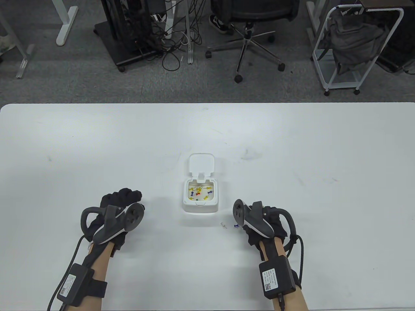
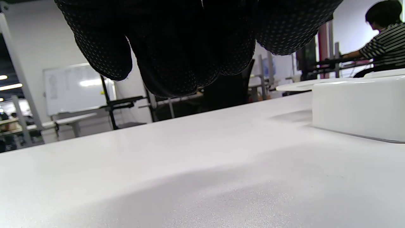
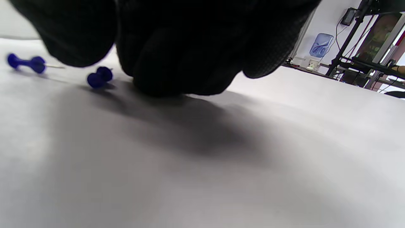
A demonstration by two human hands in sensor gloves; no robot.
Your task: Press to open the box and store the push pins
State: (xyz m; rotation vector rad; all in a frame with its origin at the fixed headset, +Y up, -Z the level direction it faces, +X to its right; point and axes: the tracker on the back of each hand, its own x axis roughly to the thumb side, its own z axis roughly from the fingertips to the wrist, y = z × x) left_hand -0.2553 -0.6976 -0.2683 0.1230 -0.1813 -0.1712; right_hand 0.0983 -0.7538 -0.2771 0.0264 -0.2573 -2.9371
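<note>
In the middle of the white counter sits a small white box with its lid flipped open toward 12 o'clock. Inside the box lie many push pins in yellow, blue and red. At about 4 o'clock from the box, 2 more pins lie on the counter, well outside it: a pale pin and a blue pin just beside it. In the right wrist view 2 blue pins show, one far blue pin and one near blue pin right next to the dark glove. The right hand rests at 4 o'clock from the box, close to the blue pin, with its fingers down on the counter. I cannot tell if it pinches anything, because the tracker and the glove hide the fingertips. The left hand rests at 8 o'clock from the box, apart from it, with its fingers loosely curled and holding nothing. In the left wrist view the box wall stands to the right of that hand. Far behind, a person in a striped shirt sits at another desk.
</note>
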